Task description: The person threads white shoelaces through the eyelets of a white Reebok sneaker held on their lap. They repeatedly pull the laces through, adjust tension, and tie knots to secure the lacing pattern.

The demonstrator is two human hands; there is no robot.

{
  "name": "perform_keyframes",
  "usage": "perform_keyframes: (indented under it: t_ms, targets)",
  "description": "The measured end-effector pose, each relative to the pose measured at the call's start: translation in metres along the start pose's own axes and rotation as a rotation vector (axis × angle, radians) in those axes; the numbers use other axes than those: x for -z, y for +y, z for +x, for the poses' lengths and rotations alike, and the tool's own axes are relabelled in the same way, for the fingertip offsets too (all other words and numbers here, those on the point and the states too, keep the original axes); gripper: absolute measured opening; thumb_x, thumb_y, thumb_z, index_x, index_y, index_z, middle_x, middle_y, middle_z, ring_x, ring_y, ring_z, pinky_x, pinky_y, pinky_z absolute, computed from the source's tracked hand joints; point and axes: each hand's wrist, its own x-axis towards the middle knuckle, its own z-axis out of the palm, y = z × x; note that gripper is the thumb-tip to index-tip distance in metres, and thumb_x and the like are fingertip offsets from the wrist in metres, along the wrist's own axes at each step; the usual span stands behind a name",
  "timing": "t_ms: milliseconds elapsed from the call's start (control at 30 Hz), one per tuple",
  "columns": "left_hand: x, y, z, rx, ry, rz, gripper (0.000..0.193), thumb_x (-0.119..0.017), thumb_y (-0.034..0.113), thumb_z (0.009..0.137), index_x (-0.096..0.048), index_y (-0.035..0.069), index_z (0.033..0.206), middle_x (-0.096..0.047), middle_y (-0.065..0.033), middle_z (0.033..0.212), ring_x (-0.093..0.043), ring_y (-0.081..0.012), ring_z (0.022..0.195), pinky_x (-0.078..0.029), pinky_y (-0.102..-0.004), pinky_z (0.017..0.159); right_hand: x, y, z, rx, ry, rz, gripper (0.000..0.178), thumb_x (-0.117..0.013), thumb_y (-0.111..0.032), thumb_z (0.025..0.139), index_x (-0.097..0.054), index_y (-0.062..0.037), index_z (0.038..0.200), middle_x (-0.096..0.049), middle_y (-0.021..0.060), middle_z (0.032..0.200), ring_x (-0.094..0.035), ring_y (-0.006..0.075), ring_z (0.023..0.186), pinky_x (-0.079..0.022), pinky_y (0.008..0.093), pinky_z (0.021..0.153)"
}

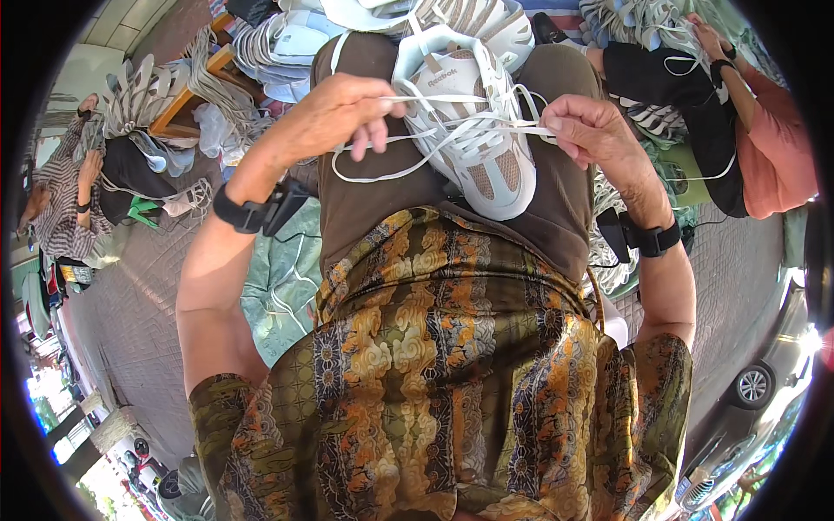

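A white and beige sneaker upper [498,181] rests on my lap between my knees, its toe toward me and its tongue away. White shoelace [417,161] runs through its eyelets and crosses loosely over the front. On the left of it, my left hand [352,106] pinches a stretch of lace between thumb and forefinger, with the other fingers partly curled. To the right, my right hand [591,128] grips lace strands pulled out from the upper's side. One lace loop hangs over my left thigh. Whether a sole is attached is hidden.
Stacked shoe pieces [282,52] lie beyond my left knee, and more uppers [473,22] beyond the lap. A person in a striped top [61,191] sits at left, another in a pink top [777,161] at right. A green sheet [282,269] lies beside my left leg.
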Motion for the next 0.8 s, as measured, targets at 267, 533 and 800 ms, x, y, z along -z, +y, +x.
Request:
perform_keyframes:
  t_ms: [267,533,800]
  targets:
    - [0.024,-0.060,-0.073,0.186,0.151,-0.315,0.034,-0.051,0.033,0.098,-0.064,0.001,0.096,-0.066,-0.0062,0.071,-0.050,-0.0065,0.049,-0.036,-0.0188,0.047,0.000,0.011,0.008,-0.025,0.084,0.275,0.020,-0.056,-0.021,0.099,-0.062,-0.0025,0.100,-0.043,-0.0065,0.058,-0.033,0.0012,0.047,-0.031,0.0182,0.045]
    - [0.028,-0.152,-0.162,0.317,0.394,-0.259,0.031,-0.052,0.033,0.097,-0.064,0.004,0.094,-0.067,-0.0035,0.075,-0.057,-0.0078,0.061,-0.037,-0.0204,0.052,-0.025,0.006,0.021,0.077,-0.033,0.306,0.018,-0.055,-0.021,0.099,-0.062,-0.0040,0.100,-0.052,-0.0031,0.068,-0.035,0.0016,0.052,-0.032,0.0178,0.049]
    - [0.049,-0.183,-0.200,0.463,0.543,-0.149,0.028,-0.051,0.031,0.096,-0.066,0.007,0.092,-0.066,-0.0001,0.075,-0.059,-0.0075,0.065,-0.038,-0.0218,0.054,-0.047,0.004,0.040,0.102,-0.065,0.195,0.017,-0.058,-0.021,0.098,-0.063,-0.0053,0.102,-0.058,-0.0017,0.074,-0.039,0.0011,0.056,-0.034,0.0172,0.052]
